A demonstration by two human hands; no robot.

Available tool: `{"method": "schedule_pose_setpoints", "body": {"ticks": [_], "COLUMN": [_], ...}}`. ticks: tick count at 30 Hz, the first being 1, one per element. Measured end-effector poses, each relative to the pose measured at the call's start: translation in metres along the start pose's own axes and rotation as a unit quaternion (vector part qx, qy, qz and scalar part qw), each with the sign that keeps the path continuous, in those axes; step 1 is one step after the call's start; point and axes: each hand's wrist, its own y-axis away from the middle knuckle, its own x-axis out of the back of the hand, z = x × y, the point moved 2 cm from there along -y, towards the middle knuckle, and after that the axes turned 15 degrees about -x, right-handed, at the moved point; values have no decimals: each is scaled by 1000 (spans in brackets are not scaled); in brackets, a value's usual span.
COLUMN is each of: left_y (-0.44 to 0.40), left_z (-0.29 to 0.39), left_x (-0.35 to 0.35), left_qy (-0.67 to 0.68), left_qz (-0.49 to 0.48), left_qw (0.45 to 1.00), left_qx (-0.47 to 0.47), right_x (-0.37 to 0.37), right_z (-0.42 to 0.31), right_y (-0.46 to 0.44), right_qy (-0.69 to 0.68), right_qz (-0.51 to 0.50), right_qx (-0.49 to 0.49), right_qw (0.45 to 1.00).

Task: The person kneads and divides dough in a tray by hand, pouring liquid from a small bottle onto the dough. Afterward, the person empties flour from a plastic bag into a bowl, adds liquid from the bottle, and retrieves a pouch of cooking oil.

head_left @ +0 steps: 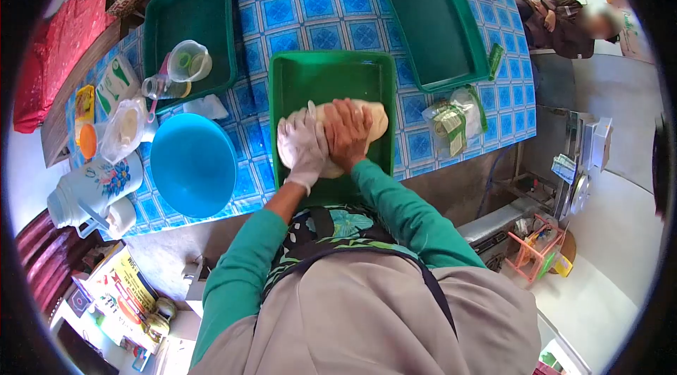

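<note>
A large lump of pale dough lies in a bright green tray at the table's near edge. My left hand, in a thin translucent glove, presses on the dough's left part, its fingers bent over the far side. Beside it, touching, my bare right hand bears down on the middle with its fingers curled over the top. Both hands grip the dough, whose underside is hidden. Just left of the tray stands a blue bowl.
Dark green trays lie at the back left and back right. A plastic tub, a jar and a flowered thermos crowd the left. Plastic packets lie at right. Another person is at the far right.
</note>
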Motion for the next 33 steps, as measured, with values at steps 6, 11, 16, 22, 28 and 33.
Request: {"method": "schedule_pose_setpoints", "body": {"ticks": [6,11,16,22,28,33], "left_y": [-83,-83,5,38,5,-59], "left_z": [-19,-33,-10,26,9,-4], "left_x": [-19,21,66,7,-17,-17], "left_qy": [-71,92,152,13,5,-11], "left_qz": [78,43,33,-24,33,74], "left_qw": [990,993,983,996,999,997], "left_qx": [90,64,-95,-88,-43,6], "right_x": [-26,-14,89,35,-2,-11], "right_z": [10,5,-11,-3,16,12], "right_y": [-93,-87,-18,27,8,-58], "right_qy": [110,-5,-87,-53,19,7], "right_qz": [-13,-4,-109,-7,29,4], "right_qx": [-13,-2,45,28,22,-28], "right_qw": [994,1000,989,998,999,1000]}}
